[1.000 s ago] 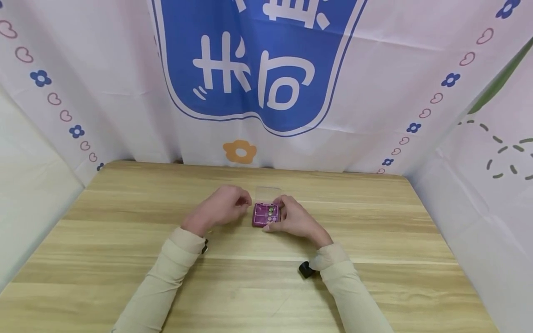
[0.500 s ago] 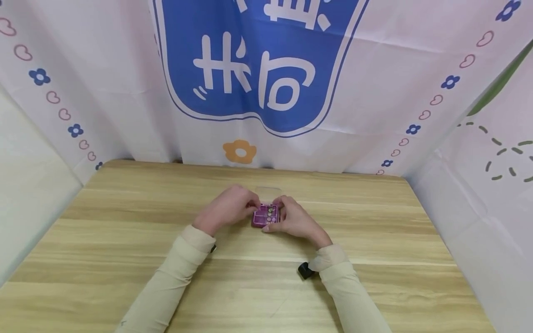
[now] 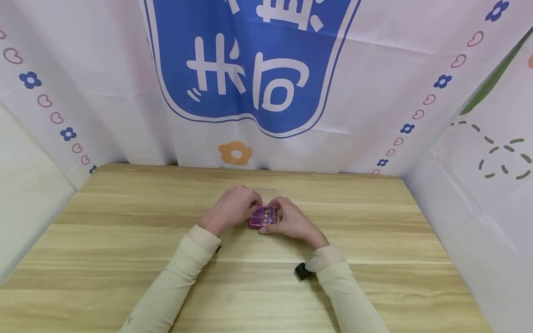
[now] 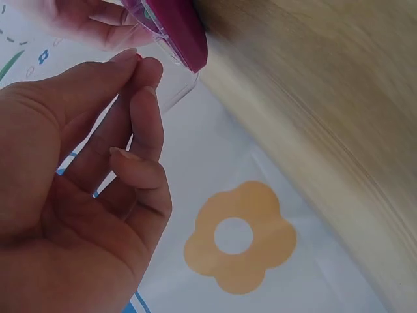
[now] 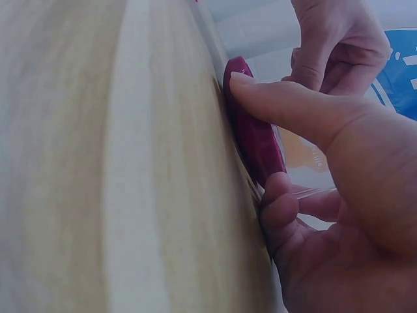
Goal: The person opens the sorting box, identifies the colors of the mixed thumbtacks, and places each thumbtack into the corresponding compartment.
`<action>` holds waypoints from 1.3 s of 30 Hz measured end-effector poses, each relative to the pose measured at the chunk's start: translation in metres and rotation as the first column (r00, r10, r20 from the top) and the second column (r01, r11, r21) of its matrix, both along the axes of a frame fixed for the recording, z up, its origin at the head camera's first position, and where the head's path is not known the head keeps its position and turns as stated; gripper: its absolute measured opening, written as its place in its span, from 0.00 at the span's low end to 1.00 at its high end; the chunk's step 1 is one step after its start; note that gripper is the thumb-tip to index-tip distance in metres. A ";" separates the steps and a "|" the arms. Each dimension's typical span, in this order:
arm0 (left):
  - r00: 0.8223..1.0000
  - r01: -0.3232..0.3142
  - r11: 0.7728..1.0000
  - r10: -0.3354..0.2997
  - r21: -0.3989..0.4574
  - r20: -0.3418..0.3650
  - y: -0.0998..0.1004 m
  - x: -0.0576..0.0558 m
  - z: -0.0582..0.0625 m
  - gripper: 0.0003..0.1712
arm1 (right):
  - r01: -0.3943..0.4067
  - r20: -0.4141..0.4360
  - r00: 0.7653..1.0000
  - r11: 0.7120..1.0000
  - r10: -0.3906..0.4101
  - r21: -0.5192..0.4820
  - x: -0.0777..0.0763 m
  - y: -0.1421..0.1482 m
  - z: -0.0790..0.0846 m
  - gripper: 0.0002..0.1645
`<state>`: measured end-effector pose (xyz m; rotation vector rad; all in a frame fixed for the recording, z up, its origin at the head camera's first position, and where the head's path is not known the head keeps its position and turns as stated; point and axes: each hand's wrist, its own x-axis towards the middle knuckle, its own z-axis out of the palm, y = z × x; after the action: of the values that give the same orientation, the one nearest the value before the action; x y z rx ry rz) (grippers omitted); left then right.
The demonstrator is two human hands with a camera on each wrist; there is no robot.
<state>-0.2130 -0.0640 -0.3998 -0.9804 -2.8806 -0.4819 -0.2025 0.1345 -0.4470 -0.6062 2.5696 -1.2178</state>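
Note:
A small magenta compartment box [image 3: 255, 223], likely a pill case, lies on the table with its clear lid [image 4: 179, 89] swung back. Several small round pieces [image 3: 266, 215] sit in its right-hand compartments. My right hand [image 3: 294, 223] grips the box from the right, with the thumb [image 5: 280, 104] on the near side and fingers at the far side. My left hand [image 3: 234, 209] is over the box's far left corner. In the left wrist view, thumb and forefinger pinch a tiny red piece [image 4: 139, 57], mostly hidden between the fingertips.
The wooden table [image 3: 366, 259] reaches back to a white printed cloth [image 3: 354, 143] hanging behind it. More cloth hangs at both sides. A black wrist device [image 3: 302, 271] is at the right sleeve.
My left hand has moved right, from beside the box to over its far left compartment. The right hand keeps its hold on the box. The head view has shifted slightly.

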 end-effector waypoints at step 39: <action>0.998 -0.047 0.998 0.046 0.044 0.037 -0.013 0.005 0.011 0.08 | 0.017 -0.024 1.000 0.999 -0.017 0.034 -0.003 0.001 -0.008 0.48</action>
<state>-0.2080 -0.0768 -0.3883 -0.9056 -2.9034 -0.5642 -0.2050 0.1352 -0.4546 -0.5968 2.6149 -1.1767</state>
